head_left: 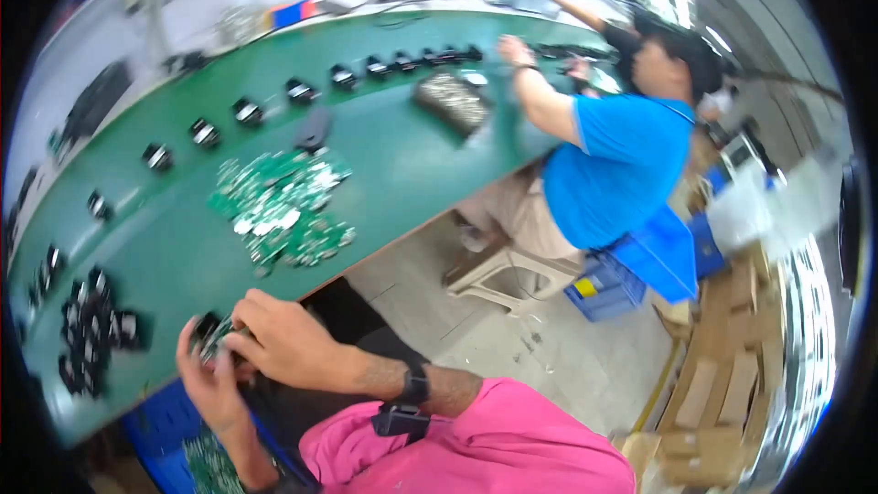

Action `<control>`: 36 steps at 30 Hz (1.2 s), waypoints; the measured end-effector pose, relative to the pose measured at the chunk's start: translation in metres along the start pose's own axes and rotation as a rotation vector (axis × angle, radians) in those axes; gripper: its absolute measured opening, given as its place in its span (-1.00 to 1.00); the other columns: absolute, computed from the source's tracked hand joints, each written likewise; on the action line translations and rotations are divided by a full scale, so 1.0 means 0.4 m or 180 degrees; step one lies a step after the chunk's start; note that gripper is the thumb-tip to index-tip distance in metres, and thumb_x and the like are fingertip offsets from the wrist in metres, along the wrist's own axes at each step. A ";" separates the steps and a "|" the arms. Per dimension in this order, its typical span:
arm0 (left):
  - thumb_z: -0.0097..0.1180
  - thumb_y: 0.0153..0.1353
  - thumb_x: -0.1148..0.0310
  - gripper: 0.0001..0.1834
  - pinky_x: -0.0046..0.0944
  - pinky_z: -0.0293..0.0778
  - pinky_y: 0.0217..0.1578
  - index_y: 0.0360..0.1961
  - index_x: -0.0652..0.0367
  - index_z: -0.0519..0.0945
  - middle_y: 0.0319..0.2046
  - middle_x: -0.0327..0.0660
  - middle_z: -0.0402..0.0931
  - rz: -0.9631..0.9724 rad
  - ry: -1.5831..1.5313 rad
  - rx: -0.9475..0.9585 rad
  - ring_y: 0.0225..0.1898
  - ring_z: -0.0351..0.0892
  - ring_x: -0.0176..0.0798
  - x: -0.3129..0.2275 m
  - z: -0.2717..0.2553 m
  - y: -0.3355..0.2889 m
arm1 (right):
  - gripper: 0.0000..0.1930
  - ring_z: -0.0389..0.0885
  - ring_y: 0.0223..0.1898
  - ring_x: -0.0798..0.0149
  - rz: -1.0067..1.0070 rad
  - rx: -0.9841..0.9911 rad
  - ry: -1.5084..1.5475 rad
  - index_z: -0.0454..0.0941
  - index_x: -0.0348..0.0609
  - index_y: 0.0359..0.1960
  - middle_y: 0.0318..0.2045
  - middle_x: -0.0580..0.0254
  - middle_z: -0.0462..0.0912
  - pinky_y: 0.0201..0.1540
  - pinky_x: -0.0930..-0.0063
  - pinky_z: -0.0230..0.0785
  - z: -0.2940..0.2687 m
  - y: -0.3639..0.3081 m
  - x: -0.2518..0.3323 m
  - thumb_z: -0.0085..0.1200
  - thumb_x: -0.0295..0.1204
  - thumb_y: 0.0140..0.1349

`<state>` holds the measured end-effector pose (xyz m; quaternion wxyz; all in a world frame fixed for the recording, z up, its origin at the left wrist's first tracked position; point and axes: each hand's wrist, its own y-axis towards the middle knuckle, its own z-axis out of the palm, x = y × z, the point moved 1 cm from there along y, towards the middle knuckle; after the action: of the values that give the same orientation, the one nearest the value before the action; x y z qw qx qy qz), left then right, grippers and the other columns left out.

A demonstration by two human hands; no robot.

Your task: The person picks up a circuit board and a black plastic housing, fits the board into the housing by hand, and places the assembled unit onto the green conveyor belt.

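Note:
Close to the table's near edge, my left hand [208,386] grips a small black housing [209,324] from below. My right hand [285,337] closes over it from the other side, its fingers pressed to a small green circuit board [216,340] at the housing. How far the board sits inside is hidden by my fingers. Beyond my hands, a loose pile of green circuit boards [274,210] spreads over the green table [393,174]. To the left lies a cluster of black housings [87,329].
Black parts [247,112] stand in a curved row along the far side. A dark oblong object [314,130] touches the pile, and a bundle [453,102] lies farther right. A co-worker in blue [622,151] sits there. Below my hands is a blue crate [165,425] with boards.

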<state>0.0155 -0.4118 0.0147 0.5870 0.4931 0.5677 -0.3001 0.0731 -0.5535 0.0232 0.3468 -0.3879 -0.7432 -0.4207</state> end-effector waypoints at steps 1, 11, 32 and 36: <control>0.02 0.37 0.50 -0.47 -0.41 0.54 -0.34 0.34 0.23 0.26 0.05 -0.09 0.50 -0.0749 -0.0751 0.0062 -0.34 0.64 -0.28 -0.019 -0.013 -0.004 | -0.75 0.57 -0.31 -0.01 0.0066 -0.0328 -0.0008 0.47 -0.30 -0.26 -0.31 0.03 0.49 -0.25 0.17 0.42 -0.012 -0.014 -0.002 0.16 -0.32 0.29; -0.08 0.43 0.25 -0.44 -0.34 0.59 -0.56 0.38 0.16 0.14 -0.01 -0.03 0.51 -0.1402 -0.2318 0.0468 -0.28 0.67 -0.18 -0.007 0.042 -0.011 | -0.80 0.53 -0.34 -0.04 0.0296 -0.0215 0.0912 0.48 -0.32 -0.35 -0.41 -0.03 0.51 -0.27 0.18 0.36 -0.055 -0.087 -0.034 0.13 -0.40 0.30; -0.03 0.48 0.23 -0.49 -0.39 0.54 -0.44 0.37 0.06 0.23 0.01 -0.07 0.55 -0.1285 -0.1752 0.0966 -0.23 0.63 -0.31 -0.028 0.078 -0.038 | -0.79 0.46 -0.48 0.60 0.1077 -0.0386 0.2150 0.55 -0.36 -0.26 -0.50 0.37 0.55 -0.45 0.55 0.33 -0.057 -0.144 -0.045 0.08 -0.40 0.42; -0.05 0.47 0.33 -0.50 -0.40 0.57 -0.34 0.39 0.06 0.22 -0.02 -0.11 0.56 -0.1563 -0.1856 0.1035 -0.16 0.61 -0.35 -0.037 0.091 -0.034 | -0.81 0.29 -0.58 0.67 0.1218 -0.0039 0.2303 0.55 -0.25 -0.26 -0.58 0.52 0.42 -0.57 0.68 0.10 -0.086 -0.142 -0.056 0.03 -0.38 0.47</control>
<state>0.0139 -0.4530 0.0210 0.5486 0.3236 0.4236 -0.6441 0.0407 -0.6104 -0.0019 0.6555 -0.3483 -0.4851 -0.4623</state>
